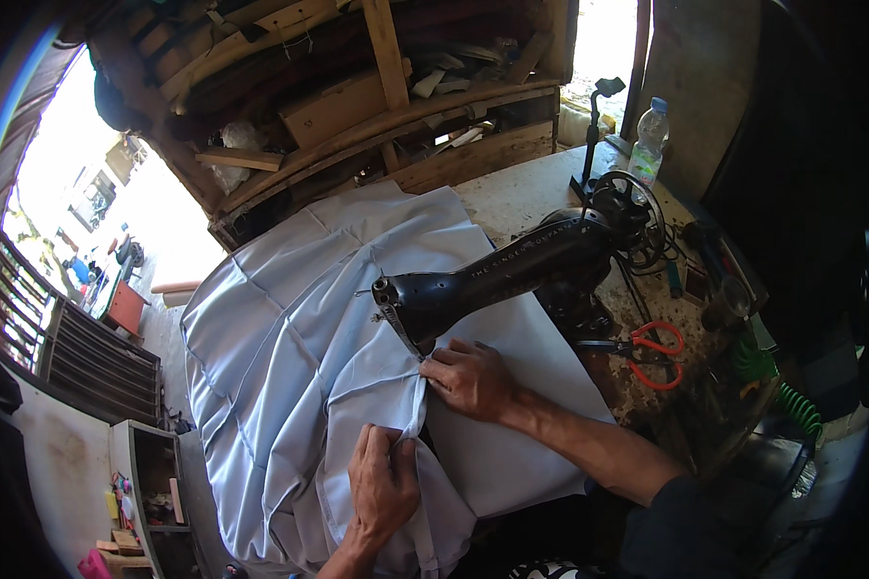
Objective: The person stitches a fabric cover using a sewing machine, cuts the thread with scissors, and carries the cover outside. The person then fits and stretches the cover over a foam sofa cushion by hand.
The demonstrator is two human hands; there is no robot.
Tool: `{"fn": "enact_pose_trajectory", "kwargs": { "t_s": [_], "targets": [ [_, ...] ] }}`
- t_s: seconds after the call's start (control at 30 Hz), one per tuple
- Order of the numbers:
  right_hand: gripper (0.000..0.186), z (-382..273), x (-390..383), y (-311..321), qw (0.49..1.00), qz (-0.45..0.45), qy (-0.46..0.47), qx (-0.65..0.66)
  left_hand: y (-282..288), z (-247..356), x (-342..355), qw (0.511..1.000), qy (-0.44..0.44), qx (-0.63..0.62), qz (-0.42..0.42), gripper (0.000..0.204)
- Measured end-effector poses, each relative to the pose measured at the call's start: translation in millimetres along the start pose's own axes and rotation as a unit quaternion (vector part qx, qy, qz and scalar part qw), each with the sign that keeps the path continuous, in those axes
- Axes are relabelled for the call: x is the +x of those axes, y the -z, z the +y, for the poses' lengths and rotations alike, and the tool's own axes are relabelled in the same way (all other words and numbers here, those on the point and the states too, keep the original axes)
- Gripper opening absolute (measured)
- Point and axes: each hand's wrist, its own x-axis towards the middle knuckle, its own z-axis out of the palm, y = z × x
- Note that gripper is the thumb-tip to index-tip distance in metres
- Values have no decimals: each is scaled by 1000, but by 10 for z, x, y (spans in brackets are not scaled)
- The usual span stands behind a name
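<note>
A black sewing machine stands on a worn worktable, with a large pale blue-white fabric spread under it, creased and crossed by seams. My right hand is just below the needle end, fingertips pinched on a folded seam of the fabric. Lower and to the left, my left hand grips the same folded strip with bent fingers and thumb. Whatever lies beneath the presser foot is partly hidden by the machine head and my right fingers.
Orange-handled scissors, a plastic bottle, a black metal stand and small tools are on the table's right. A green coiled hose hangs beside it. Wooden shelving stands behind; an open cabinet is at lower left.
</note>
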Motion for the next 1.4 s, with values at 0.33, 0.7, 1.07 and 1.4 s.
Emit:
{"fn": "enact_pose_trajectory", "kwargs": {
  "t_s": [0.33,0.7,1.07,1.4],
  "targets": [
    [21,-93,-10,21,999,28,26,-7,-28,-10,5,1000,-21,-6,5,10],
    [22,-113,-29,-84,993,50,49,-96,-105,0,11,998,-60,14,14,12],
    [19,197,10,148,983,-82,162,-25,65,-63,131,979,-93,52,-172,20],
    [21,157,-74,235,980,-120,160,4,-153,-444,467,969,-135,117,-171,54]
  ]
}}
